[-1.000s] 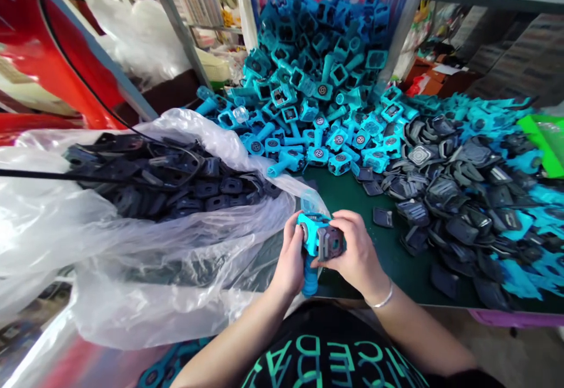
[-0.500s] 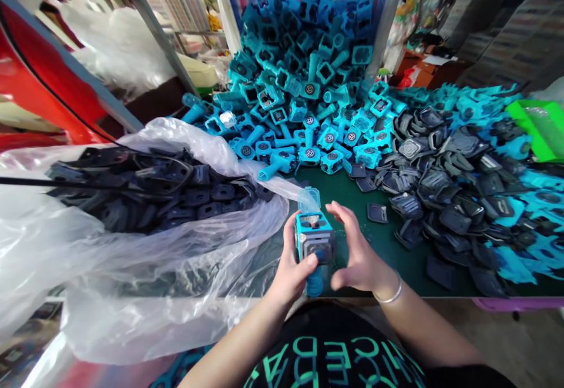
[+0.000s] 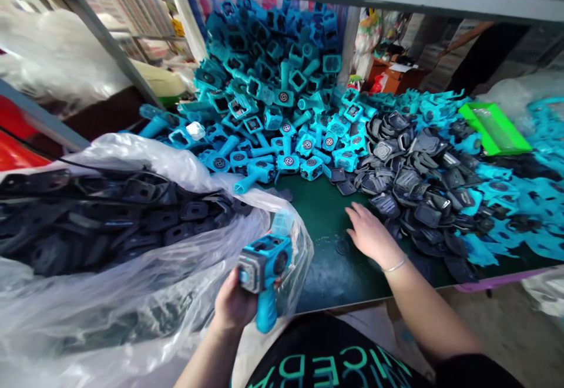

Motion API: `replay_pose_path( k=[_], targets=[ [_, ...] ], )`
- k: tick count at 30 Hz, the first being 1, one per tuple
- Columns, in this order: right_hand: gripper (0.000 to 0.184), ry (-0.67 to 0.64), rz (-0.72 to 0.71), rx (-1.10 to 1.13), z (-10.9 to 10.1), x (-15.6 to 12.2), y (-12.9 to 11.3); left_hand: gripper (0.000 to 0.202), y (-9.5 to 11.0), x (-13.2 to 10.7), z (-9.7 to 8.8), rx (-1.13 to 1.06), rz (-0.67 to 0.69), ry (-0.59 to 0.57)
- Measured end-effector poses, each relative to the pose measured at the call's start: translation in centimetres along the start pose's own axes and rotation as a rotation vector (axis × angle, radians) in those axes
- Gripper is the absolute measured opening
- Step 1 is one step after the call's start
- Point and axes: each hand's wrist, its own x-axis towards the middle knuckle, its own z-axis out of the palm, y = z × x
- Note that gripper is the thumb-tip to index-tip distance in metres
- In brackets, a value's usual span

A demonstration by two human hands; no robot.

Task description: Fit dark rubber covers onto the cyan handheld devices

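My left hand (image 3: 235, 303) is closed around a blue plastic toy body (image 3: 277, 259) with a stubby handle, held tilted above the front edge of the table. A dark grey square cover sits on its side facing left, and a clear blue flap stands up at its far end. My right hand (image 3: 370, 236) reaches over the green tabletop with fingers stretched and slightly blurred, beside a pile of dark grey plastic covers (image 3: 408, 179). I see nothing held in it, though its underside is hidden. A small dark disc (image 3: 341, 247) lies left of that hand.
A large heap of blue toy bodies (image 3: 286, 97) rises at the back. Clear plastic sheeting (image 3: 145, 282) surrounds more dark parts (image 3: 132, 209) at left. A bright green tray (image 3: 497, 130) and blue pieces (image 3: 511, 200) lie at right. Another person's arm (image 3: 467, 39) shows behind.
My left hand has moved left with the toy body and turned it. My right hand has moved away from it, out over the table toward the grey covers. The view has shifted right.
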Motion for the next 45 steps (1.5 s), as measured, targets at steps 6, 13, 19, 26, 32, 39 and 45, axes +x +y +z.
replay_pose_path(
  k=[6, 13, 19, 26, 32, 39, 45],
  targets=[
    [0.04, 0.026, 0.068, 0.117, 0.9, 0.6, 0.9, 0.046, 1.9, -0.7, 1.0, -0.132, -0.162, 0.136],
    [0.069, -0.093, -0.26, 0.621, 2.5, -2.7, -8.3, 0.078, 1.8, 0.4, 5.5, -0.042, -0.25, 0.261],
    [0.076, 0.141, -0.716, 0.39, 2.2, -1.6, -10.7, 0.046, 0.3, -0.3, 5.9, -0.116, -0.281, 0.09],
    [0.081, 0.049, -0.741, 0.408, 1.4, -1.7, -11.0, 0.099, -0.6, -0.4, 6.7, -0.048, -0.245, -0.195],
    [0.065, 0.215, -0.67, 0.114, 1.8, -2.6, -11.3, 0.1, -1.9, 0.1, 6.3, 0.329, 0.102, 0.044],
    [0.063, 0.313, -0.734, 0.006, 3.4, -3.2, -11.8, 0.09, -2.4, 0.0, 6.4, 0.409, 0.326, -0.074],
    [0.079, 0.098, -0.641, 0.462, 2.7, -2.6, -10.9, 0.094, -3.1, -0.7, 6.3, 0.15, 0.291, -0.075]
  ],
)
